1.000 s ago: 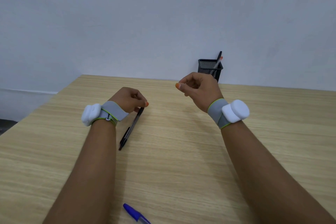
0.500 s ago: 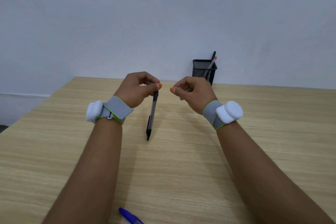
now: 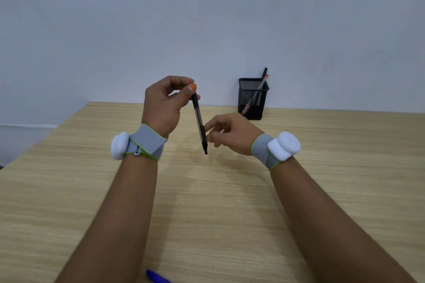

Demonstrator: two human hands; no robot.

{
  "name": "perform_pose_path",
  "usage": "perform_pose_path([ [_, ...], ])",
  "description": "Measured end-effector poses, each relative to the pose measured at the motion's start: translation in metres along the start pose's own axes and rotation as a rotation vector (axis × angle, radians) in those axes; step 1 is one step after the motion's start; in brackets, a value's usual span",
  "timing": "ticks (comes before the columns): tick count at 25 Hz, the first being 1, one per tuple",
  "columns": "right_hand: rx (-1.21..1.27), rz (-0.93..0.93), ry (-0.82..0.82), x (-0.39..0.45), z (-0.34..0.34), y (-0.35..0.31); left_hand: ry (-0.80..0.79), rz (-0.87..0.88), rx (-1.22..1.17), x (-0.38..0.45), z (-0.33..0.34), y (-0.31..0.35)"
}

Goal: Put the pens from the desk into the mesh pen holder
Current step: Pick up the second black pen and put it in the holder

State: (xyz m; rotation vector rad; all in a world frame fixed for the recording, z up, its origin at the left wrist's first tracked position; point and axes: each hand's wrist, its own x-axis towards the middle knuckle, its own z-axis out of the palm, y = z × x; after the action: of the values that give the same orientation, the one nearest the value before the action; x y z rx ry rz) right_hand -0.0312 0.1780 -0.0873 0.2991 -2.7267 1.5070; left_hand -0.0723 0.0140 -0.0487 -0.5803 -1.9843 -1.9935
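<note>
The left hand (image 3: pixel 162 108) is pinching the top end of a slim black pen (image 3: pixel 199 122), hanging it steeply above the light wooden desk (image 3: pixel 345 167). The right hand (image 3: pixel 230 134), fingers loosely curled, is touching the pen's lower part; whether it grips is unclear. The black mesh pen holder (image 3: pixel 253 99) is standing at the desk's far edge, holding two pens.

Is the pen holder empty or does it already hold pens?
Not empty. Two pens lean inside the pen holder, their tops sticking above its rim.
</note>
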Motion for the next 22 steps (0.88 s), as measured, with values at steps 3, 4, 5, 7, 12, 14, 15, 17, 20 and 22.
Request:
perform_pose_path([
  [3,-0.001,-0.017,-0.04,-0.001,-0.001,0.001,0.011,-0.005,-0.033,-0.001,0.002,0.001],
  [4,0.003,-0.018,-0.044,-0.001,-0.001,0.001,0.013,-0.008,-0.039,-0.001,0.002,0.001],
  [5,0.009,-0.014,-0.045,-0.001,-0.002,0.001,0.013,-0.012,-0.048,-0.001,0.002,0.001],
  [7,0.026,0.007,-0.034,-0.001,-0.003,0.003,0.015,-0.021,-0.073,-0.002,0.003,0.001],
  [12,0.116,0.033,0.056,-0.004,-0.017,0.008,0.054,-0.058,-0.115,0.001,0.001,0.0],
  [14,0.155,0.032,0.112,-0.006,-0.026,0.009,0.058,-0.074,-0.115,0.002,0.0,-0.001],
  [15,0.173,0.027,0.143,-0.007,-0.03,0.01,0.058,-0.08,-0.11,0.002,0.0,-0.002],
  [17,0.219,0.019,0.211,-0.007,-0.037,0.011,0.061,-0.091,-0.106,0.002,-0.001,-0.004],
  [20,0.328,0.029,0.309,-0.007,-0.043,0.011,0.054,-0.118,-0.095,0.002,-0.003,-0.009],
  [22,0.424,0.034,0.367,-0.007,-0.046,0.011,0.037,-0.137,-0.072,0.002,-0.001,-0.012],
])
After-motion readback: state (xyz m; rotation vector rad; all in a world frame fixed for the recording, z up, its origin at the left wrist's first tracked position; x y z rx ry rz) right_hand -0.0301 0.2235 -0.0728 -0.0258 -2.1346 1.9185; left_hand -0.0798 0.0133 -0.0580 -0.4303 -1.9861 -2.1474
